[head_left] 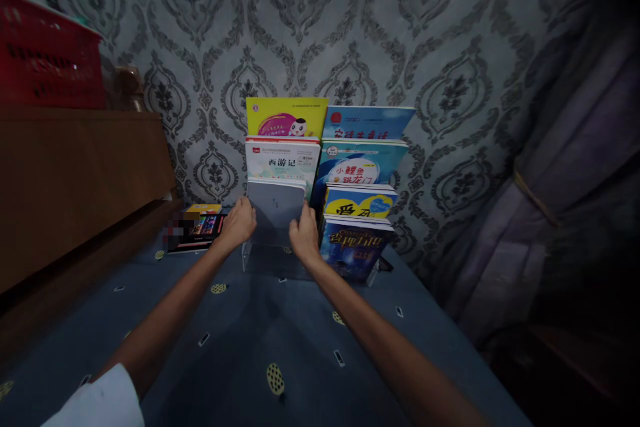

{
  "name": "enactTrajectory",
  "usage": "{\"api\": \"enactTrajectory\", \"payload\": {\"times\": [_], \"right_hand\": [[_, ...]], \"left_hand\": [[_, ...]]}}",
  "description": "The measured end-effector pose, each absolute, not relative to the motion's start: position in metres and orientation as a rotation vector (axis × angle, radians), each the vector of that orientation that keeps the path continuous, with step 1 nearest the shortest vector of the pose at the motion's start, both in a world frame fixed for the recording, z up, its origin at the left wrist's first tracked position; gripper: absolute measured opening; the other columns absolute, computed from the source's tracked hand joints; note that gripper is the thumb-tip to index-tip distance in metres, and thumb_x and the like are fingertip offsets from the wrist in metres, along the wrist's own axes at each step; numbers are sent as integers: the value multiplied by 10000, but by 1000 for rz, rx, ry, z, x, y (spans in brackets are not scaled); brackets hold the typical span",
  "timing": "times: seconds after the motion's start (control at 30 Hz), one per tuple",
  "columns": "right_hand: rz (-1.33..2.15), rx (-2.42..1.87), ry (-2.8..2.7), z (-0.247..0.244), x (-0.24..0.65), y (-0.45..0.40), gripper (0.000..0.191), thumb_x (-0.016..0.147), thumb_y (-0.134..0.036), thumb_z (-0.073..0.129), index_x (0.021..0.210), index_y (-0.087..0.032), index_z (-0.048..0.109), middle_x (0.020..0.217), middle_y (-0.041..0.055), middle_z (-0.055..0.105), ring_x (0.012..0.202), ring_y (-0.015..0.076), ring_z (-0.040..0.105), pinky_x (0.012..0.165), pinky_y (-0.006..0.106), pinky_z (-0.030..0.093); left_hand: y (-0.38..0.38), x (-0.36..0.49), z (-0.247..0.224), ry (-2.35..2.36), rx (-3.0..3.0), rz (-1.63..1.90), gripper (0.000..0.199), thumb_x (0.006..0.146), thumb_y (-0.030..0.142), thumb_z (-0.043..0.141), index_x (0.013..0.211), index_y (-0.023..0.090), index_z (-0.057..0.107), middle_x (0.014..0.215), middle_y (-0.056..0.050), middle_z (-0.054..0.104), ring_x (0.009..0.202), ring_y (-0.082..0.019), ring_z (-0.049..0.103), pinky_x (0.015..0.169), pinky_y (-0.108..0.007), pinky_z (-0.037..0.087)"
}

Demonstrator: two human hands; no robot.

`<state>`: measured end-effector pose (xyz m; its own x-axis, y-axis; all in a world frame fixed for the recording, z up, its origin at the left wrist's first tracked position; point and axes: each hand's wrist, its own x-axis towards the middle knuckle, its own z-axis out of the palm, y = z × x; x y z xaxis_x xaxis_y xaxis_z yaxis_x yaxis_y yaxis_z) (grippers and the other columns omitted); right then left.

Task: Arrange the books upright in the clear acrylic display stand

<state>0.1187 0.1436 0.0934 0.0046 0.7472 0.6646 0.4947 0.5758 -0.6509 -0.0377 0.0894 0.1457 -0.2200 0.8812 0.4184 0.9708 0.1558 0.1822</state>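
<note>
We have both hands at the left column of a clear stepped stand [280, 267], which stands on a blue patterned cloth [250, 353]. The grey book [277, 210] is in this column, above the lowest front part of the stand, and it is upright with a small lean backward. Our left hand [240, 221] has its fingers bent around the left edge of the book, and our right hand [306, 235] holds the right edge. The fingertips behind the cover are hidden, so we cannot tell how strongly they press.

We judge that this book is light and rather thin, with a cover that bends a little. The surface seems smooth, so it may slip if only one side is held. The two side edges, near the middle of their height, look like the best place for holding; the corners probably crease more easily.

Behind the grey book, in the same column of the stand, are a white book [283, 160] and a yellow book [287, 113]. In the right column of the stand we see blue books, with a dark blue book [355, 248] in front.
</note>
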Motion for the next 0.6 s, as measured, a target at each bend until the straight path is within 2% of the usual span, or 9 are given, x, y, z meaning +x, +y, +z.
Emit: {"api": "enactTrajectory", "payload": {"times": [0.17,0.33,0.6], "right_hand": [[278,-1061,-1638,91,117,148,668,792,-167,460,1458,-109,460,1261,190,611,1238,356,569,1103,528,432],[295,-1044,-1633,84,118,153,683,784,-157,455,1464,-100,449,1341,200,590,1306,349,531,1128,529,410],[289,-1050,-1651,84,120,152,664,814,-174,439,1473,-93,444,1369,205,577,1312,337,539,1140,514,403]], "left_hand": [[96,-42,140,-2195,-1805,-657,221,990,205,392,1116,114,549,1175,-202,640,1111,-296,658,925,-378,503],[100,-44,138,-2218,-1834,-663,221,992,202,389,1122,106,539,1181,-218,652,1118,-285,667,941,-372,497],[90,-39,147,-2253,-1803,-726,225,991,229,432,1187,119,446,1169,-217,678,1065,-292,706,887,-355,507]]}}
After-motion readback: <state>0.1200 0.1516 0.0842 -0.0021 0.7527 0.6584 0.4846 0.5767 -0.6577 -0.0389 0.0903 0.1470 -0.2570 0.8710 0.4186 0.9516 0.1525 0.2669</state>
